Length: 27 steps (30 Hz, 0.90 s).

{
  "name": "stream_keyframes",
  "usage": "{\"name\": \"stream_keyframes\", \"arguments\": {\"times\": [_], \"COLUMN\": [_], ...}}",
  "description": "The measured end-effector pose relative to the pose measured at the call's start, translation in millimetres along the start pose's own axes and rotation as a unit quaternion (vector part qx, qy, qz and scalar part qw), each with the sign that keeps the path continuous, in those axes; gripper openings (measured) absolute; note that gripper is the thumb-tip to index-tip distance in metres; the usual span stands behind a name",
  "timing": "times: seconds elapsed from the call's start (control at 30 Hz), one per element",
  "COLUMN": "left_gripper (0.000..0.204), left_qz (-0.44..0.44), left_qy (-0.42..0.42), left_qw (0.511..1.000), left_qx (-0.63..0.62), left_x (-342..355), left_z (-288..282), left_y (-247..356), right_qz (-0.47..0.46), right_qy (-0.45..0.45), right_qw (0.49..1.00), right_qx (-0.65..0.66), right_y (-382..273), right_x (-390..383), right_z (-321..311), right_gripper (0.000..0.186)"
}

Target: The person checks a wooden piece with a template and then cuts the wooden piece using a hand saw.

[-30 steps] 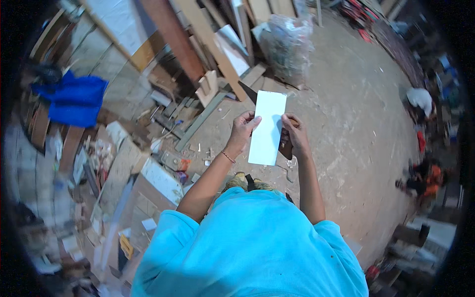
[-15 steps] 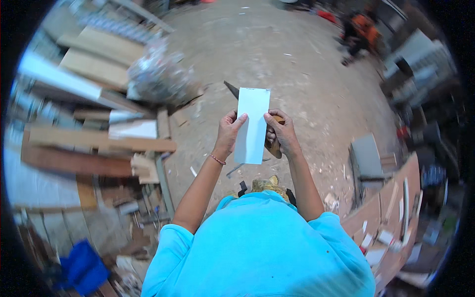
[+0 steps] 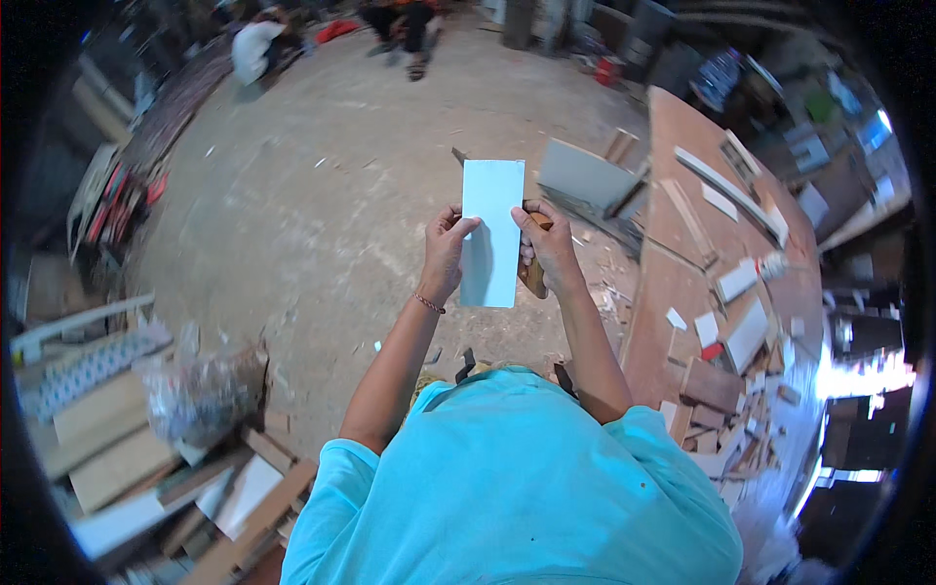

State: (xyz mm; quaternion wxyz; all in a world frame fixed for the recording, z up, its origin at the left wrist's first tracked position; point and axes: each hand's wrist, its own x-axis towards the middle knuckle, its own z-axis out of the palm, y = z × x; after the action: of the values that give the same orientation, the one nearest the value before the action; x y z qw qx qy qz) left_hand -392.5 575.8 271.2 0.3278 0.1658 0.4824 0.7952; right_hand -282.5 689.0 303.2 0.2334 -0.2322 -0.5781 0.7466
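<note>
A flat white rectangular board [image 3: 491, 258] is held upright in front of me, between both hands. My left hand [image 3: 448, 244] pinches its left edge, thumb on the face and fingers behind. On the other edge, my right hand [image 3: 548, 239] presses its thumb to the face. The same right hand also grips a wooden handle [image 3: 533, 278], which shows below its fingers. Behind the board's top left corner a dark pointed blade tip [image 3: 458, 154] sticks out, looking like the end of a handsaw; the board hides the rest.
A wooden workbench [image 3: 663, 224] with offcuts and strips stands at right. A grey panel [image 3: 590, 177] leans beside it. At lower left lie stacked planks [image 3: 112, 453] and a clear bag of scraps [image 3: 207, 395]. People, one in a white shirt [image 3: 252, 54], crouch or sit far off.
My view has swung to the right: the workbench has come round ahead on the right, and the planks have slid to the lower left. Both hands keep their hold on the board.
</note>
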Motion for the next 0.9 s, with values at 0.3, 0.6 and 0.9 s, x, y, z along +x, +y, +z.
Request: {"name": "stream_keyframes", "arguments": {"times": [0.3,0.6,0.9], "left_gripper": [0.011,0.019,0.021], "left_qz": [-0.126,-0.261,-0.266], "left_qy": [-0.212,-0.426,-0.518], "left_qw": [0.969,0.862,0.804], "left_qx": [0.015,0.082,0.123], "left_x": [103.0,184.9,211.5], "left_z": [108.9,194.1,234.9], "left_y": [-57.4,-105.9,-147.2], "right_qz": [-0.041,-0.054,-0.176], "right_qy": [0.228,0.444,0.535], "right_qw": [0.973,0.893,0.826], "right_qx": [-0.003,0.044,0.037], "right_y": [-9.5,-41.4,-43.9], "right_x": [32.0,47.9,19.0], "right_z": [-113.7,-173.3,-191.0], "right_gripper": [0.017,0.017,0.020]}}
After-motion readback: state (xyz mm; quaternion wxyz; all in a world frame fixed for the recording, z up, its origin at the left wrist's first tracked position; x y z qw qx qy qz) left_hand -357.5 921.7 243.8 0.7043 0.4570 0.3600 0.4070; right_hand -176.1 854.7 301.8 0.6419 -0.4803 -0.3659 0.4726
